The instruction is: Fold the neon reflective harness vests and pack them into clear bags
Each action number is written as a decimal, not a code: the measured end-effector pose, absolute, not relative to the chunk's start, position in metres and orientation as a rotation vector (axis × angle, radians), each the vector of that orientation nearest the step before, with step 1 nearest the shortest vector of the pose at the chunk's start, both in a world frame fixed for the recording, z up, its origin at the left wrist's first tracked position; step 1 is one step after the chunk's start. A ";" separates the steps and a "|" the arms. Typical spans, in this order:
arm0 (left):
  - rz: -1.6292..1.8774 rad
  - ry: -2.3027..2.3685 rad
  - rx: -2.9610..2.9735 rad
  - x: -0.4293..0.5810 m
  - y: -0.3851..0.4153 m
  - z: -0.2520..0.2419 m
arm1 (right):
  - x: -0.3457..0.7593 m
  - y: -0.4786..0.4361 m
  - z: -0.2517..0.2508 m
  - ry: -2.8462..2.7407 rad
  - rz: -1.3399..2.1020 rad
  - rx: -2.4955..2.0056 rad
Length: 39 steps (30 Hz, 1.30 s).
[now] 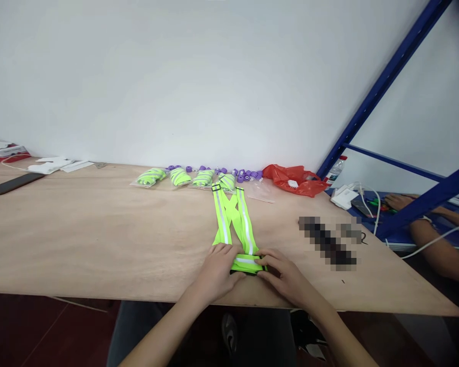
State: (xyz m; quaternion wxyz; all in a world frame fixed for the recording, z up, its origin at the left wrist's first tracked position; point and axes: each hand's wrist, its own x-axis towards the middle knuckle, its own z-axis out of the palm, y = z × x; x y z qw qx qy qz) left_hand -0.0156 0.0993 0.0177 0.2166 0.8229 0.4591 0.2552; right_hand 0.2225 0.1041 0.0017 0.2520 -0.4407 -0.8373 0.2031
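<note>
A neon yellow-green strap harness [247, 228] with silver stripes lies on the wooden table, its two straps crossing near the top and black buckles at the far ends. My left hand [221, 270] grips the left end of its folded waist band, thumb below and fingers on top. At the band's right end, my right hand [281, 272] pinches the fabric beside a black piece. Behind the harness, several clear bags hold similar folded yellow-green straps, such as the leftmost bag [151, 177]. An empty clear bag [260, 191] lies to their right.
Purple rolls [247, 176] and a red plastic bag [294, 179] sit along the wall. A dark flat object [13, 183] and white papers [57, 164] lie at the left. At the right are a blue metal frame [382, 81], a bottle [335, 171], a white adapter [343, 197] and another person's arms.
</note>
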 end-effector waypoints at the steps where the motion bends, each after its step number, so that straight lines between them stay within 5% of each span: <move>1: 0.711 1.259 2.295 -0.016 0.099 0.017 | 0.224 0.104 0.001 -2.283 0.557 -1.195; 24: 0.681 1.083 2.555 -0.032 0.095 0.005 | 0.235 0.099 -0.009 -2.251 0.431 -1.131; 39: 0.611 1.051 2.636 -0.055 0.063 0.014 | 0.214 0.063 0.000 -2.438 0.034 -0.930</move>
